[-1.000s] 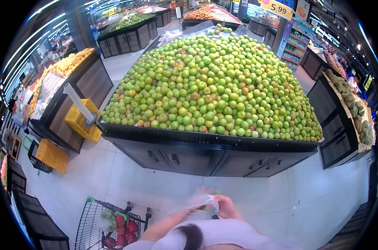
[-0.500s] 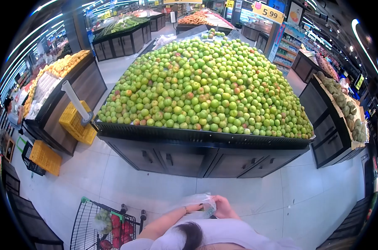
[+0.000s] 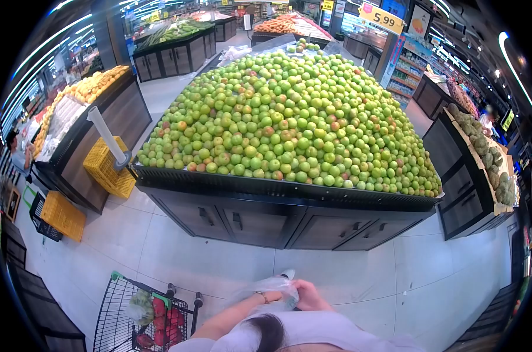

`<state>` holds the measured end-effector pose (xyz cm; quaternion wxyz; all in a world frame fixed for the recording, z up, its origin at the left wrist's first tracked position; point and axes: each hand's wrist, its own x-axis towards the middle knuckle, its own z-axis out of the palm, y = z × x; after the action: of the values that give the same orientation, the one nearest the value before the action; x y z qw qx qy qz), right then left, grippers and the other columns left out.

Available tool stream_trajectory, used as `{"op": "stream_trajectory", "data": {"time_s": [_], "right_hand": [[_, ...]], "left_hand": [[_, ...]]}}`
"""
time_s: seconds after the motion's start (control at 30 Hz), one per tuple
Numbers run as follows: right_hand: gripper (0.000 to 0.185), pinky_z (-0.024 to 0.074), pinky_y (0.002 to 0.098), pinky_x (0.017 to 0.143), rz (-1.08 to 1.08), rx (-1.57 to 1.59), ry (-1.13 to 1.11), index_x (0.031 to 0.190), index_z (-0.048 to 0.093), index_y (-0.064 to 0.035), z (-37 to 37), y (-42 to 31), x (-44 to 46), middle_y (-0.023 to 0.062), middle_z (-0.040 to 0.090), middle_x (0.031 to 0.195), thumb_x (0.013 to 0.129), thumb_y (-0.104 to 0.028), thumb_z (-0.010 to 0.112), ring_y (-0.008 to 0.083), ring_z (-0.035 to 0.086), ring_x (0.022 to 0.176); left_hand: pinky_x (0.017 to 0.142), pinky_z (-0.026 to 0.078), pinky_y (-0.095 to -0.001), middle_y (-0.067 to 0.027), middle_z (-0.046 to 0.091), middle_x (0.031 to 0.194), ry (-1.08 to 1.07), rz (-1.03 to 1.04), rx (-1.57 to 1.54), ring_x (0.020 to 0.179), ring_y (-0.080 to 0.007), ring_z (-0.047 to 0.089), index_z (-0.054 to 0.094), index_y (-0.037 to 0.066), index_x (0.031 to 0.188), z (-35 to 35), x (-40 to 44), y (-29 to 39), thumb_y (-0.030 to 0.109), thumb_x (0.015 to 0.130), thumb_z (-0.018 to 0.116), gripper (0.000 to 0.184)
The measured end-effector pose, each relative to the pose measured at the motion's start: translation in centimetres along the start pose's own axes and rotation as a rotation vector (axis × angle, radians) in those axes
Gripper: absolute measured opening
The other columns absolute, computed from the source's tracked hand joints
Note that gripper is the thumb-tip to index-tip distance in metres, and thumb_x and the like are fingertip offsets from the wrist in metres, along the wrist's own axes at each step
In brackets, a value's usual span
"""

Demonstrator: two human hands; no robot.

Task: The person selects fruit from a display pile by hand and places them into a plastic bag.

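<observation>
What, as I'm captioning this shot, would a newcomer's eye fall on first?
Most likely the big mound of round green fruit, some blushed red, filling the dark display stand in the centre. Next might come the yellow 5.99 sign at upper right, then, at bottom centre, the clear plastic bag held before a pale top.

The person near me shows a plain, pale lavender top with short sleeves, a dark, tapering lock of hair over its front, and a thin bracelet encircling the left wrist.
</observation>
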<state>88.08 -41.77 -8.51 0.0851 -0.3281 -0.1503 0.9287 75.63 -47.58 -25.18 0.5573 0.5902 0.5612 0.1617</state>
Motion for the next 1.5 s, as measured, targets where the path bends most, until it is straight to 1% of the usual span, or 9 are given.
{"op": "stream_trajectory", "data": {"time_s": [0.13,0.33,0.53,0.6,0.73,0.93,1.17,1.43,1.5], "right_hand": [[0.031,0.0406,0.0286,0.073,0.007,0.085,-0.193,0.097,0.051,0.0019,-3.0,0.5,0.4,0.0087,0.056,0.09,0.074,-0.015,0.04,0.0182,0.052,0.078],[0.03,0.0399,0.0279,0.07,-0.023,0.101,-0.198,0.092,0.051,0.0024,-5.0,0.4,0.6,0.008,0.054,0.084,0.073,-0.016,0.038,0.0167,0.05,0.073],[0.025,0.0382,0.0261,0.066,-0.011,0.151,-0.27,0.087,0.051,0.0016,-5.5,1.1,0.8,0.0061,0.052,0.079,0.073,-0.015,0.038,0.0144,0.047,0.069],[0.024,0.0375,0.0249,0.063,-0.019,0.114,-0.191,0.086,0.05,0.0012,-4.0,0.8,0.3,0.0052,0.052,0.079,0.073,-0.015,0.038,0.0135,0.047,0.068],[0.024,0.0362,0.0247,0.06,-0.007,0.086,-0.179,0.086,0.051,0.0009,-3.6,0.8,1.0,0.004,0.05,0.075,0.072,-0.016,0.039,0.0123,0.044,0.065],[0.025,0.0358,0.0256,0.059,0.004,0.066,-0.19,0.086,0.05,0.0026,-2.2,0.4,0.3,0.0038,0.047,0.071,0.071,-0.015,0.04,0.0121,0.042,0.063],[0.035,0.0399,0.0327,0.077,0.004,0.102,-0.276,0.097,0.05,0.008,-4.6,1.3,0.9,0.0132,0.055,0.09,0.072,-0.014,0.04,0.0211,0.052,0.082],[0.034,0.0402,0.0332,0.079,0.027,0.067,-0.269,0.099,0.052,0.0044,-3.4,1.9,1.0,0.0123,0.056,0.093,0.072,-0.014,0.041,0.0218,0.052,0.085],[0.034,0.0401,0.0332,0.079,0.028,0.111,-0.363,0.099,0.052,0.0031,-4.5,2.2,1.8,0.0116,0.056,0.092,0.072,-0.014,0.041,0.0218,0.052,0.085]], "left_hand": [[0.093,0.033,-0.0342,-0.0125,0.051,0.113,0.021,-0.115,-0.481,0.109,-0.0245,0.044,0.047,0.006,0.117,5.9,4.1,-9.4,0.026,0.085,0.045,0.038],[0.076,0.045,-0.0302,-0.0122,0.056,0.104,0.617,0.432,0.039,0.091,-0.019,0.054,0.051,0.005,0.113,3.6,0.3,-3.7,0.023,0.084,0.048,0.035],[0.062,0.045,-0.0288,-0.005,0.062,0.075,0.515,-0.188,-0.777,0.068,-0.0137,0.058,0.064,0.005,0.085,-0.1,-4.4,5.0,0.029,0.081,0.054,0.027],[0.063,0.045,-0.031,-0.007,0.062,0.079,0.588,-0.017,-0.567,0.071,-0.0162,0.058,0.063,0.006,0.09,0.1,-4.8,4.4,0.029,0.081,0.053,0.027],[0.071,0.044,-0.0356,-0.0128,0.062,0.088,0.41,-0.2,-0.068,0.081,-0.025,0.059,0.059,0.008,0.102,-3.7,-7.8,9.1,0.027,0.083,0.049,0.028],[0.085,0.039,-0.0346,-0.0157,0.054,0.11,0.339,0.006,0.082,0.101,-0.0264,0.051,0.052,0.011,0.114,-1.1,-6.0,3.5,0.017,0.085,0.041,0.031],[0.09,0.036,-0.0295,-0.0107,0.05,0.116,0.206,0.062,-0.311,0.109,-0.0226,0.045,0.043,0.013,0.122,-3.6,-9.6,9.9,0.004,0.079,0.047,0.045],[0.075,0.044,-0.032,-0.0117,0.059,0.09,0.34,0.27,-0.424,0.084,-0.0212,0.056,0.055,0.004,0.1,3.4,-1.1,-3.6,0.014,0.074,0.06,0.028],[0.089,0.036,-0.0318,-0.0105,0.048,0.113,0.205,0.153,-0.212,0.105,-0.023,0.045,0.045,0.012,0.117,5.3,1.8,-8.9,0.013,0.074,0.059,0.044]]}}
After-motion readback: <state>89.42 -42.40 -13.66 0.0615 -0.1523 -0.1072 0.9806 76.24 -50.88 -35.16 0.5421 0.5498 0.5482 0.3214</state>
